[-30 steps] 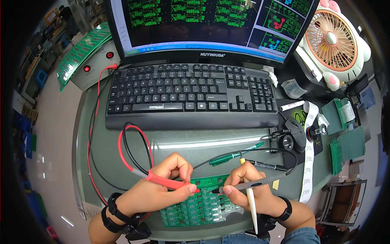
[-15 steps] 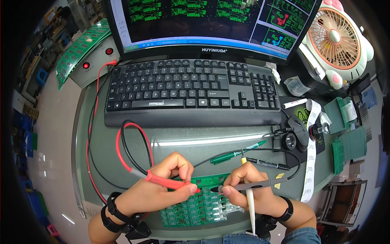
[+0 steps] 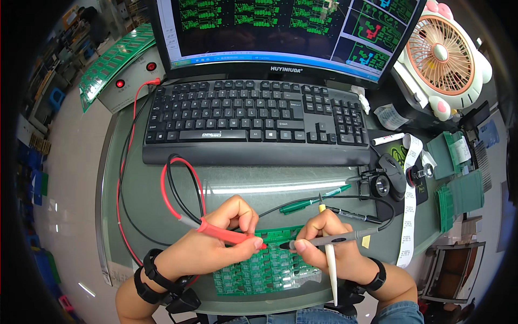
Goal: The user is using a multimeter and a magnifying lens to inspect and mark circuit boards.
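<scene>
My left hand is closed on a red test probe. Its tip points right, at the upper part of a green printed circuit board panel lying near the table's front edge. My right hand pinches a grey-and-black test probe, aimed left at the same area, a short gap from the red tip. Whether either tip touches the board cannot be made out. Tucked through my right hand is a slim white-handled tool with a yellow band and a dark point. My hands cover the board's sides.
A black keyboard and a monitor stand behind. Probe cables loop left, from a grey box. Right of centre lie a green pen, a black marker, a mouse, a paper strip, and green boards.
The whole view has shifted slightly. Both hands keep their grips, and the probe tips stay over the board's upper part.
</scene>
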`<action>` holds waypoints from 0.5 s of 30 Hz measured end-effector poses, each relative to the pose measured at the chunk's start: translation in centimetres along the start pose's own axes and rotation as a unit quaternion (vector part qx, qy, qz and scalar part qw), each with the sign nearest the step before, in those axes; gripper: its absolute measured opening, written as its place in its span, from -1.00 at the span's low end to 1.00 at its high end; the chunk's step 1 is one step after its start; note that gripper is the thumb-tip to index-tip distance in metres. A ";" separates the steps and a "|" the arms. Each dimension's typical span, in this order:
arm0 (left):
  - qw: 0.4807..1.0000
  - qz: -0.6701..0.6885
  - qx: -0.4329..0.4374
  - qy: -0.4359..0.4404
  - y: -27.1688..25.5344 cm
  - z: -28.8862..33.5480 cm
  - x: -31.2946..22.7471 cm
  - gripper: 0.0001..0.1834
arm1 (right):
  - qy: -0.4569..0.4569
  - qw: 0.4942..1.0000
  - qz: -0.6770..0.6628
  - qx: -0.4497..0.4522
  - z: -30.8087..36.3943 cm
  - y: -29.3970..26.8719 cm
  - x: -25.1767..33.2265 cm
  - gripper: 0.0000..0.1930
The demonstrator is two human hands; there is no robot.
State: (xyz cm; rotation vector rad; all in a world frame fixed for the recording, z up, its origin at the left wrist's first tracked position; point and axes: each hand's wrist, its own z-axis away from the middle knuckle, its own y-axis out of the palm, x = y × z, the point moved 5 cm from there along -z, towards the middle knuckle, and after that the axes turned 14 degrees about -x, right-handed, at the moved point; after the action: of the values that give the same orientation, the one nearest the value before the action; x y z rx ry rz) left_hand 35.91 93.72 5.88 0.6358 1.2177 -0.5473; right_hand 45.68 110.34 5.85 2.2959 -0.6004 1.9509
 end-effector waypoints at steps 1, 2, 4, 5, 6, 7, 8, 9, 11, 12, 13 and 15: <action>1.000 -0.001 0.000 0.000 0.0 0.0 0.0 -0.67 | -0.005 1.000 -0.002 -0.001 0.0 0.0 0.1 -0.78; 1.000 -0.001 0.000 0.000 0.1 0.0 0.0 -0.67 | -0.005 1.000 -0.001 -0.001 -0.1 -0.1 0.1 -0.78; 1.000 -0.006 -0.001 0.009 0.1 -0.1 0.0 -0.68 | -0.005 1.000 0.000 0.004 0.0 0.0 -0.1 -0.78; 1.000 -0.005 -0.001 0.009 0.1 -0.1 0.0 -0.68 | -0.006 1.000 0.000 0.004 -0.1 0.0 -0.1 -0.78; 1.000 -0.010 0.000 0.012 0.1 0.0 0.0 -0.68 | -0.010 1.000 0.005 0.003 -0.1 0.0 -0.1 -0.78; 1.000 -0.014 0.001 0.015 0.1 0.0 -0.1 -0.68 | -0.015 1.000 0.011 0.001 -0.1 0.1 0.0 -0.78; 1.000 -0.014 0.001 0.015 0.0 0.0 -0.1 -0.68 | -0.015 1.000 0.011 0.002 -0.1 0.1 0.0 -0.78; 0.999 -0.027 0.009 0.016 -0.1 0.0 0.0 -0.69 | -0.016 1.000 0.008 0.000 -0.1 0.1 0.0 -0.78; 0.999 -0.039 0.017 0.018 0.0 -0.1 0.0 -0.70 | -0.017 1.000 0.005 -0.003 -0.1 0.1 0.0 -0.78; 0.999 -0.033 0.018 0.014 0.0 0.0 0.0 -0.70 | -0.015 1.000 0.013 -0.001 0.0 0.1 0.0 -0.78; 0.999 -0.028 0.018 0.009 0.1 0.0 0.0 -0.70 | -0.014 1.000 0.021 0.002 0.0 0.1 0.0 -0.78; 0.999 -0.028 0.016 0.012 0.1 0.1 0.0 -0.70 | -0.014 1.000 0.022 0.001 -0.1 0.2 0.0 -0.78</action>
State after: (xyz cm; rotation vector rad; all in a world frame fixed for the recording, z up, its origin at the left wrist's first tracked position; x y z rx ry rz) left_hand 36.03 93.74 5.87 0.6383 1.2546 -0.6077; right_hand 45.58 110.21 5.83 2.3341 -0.6576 1.9433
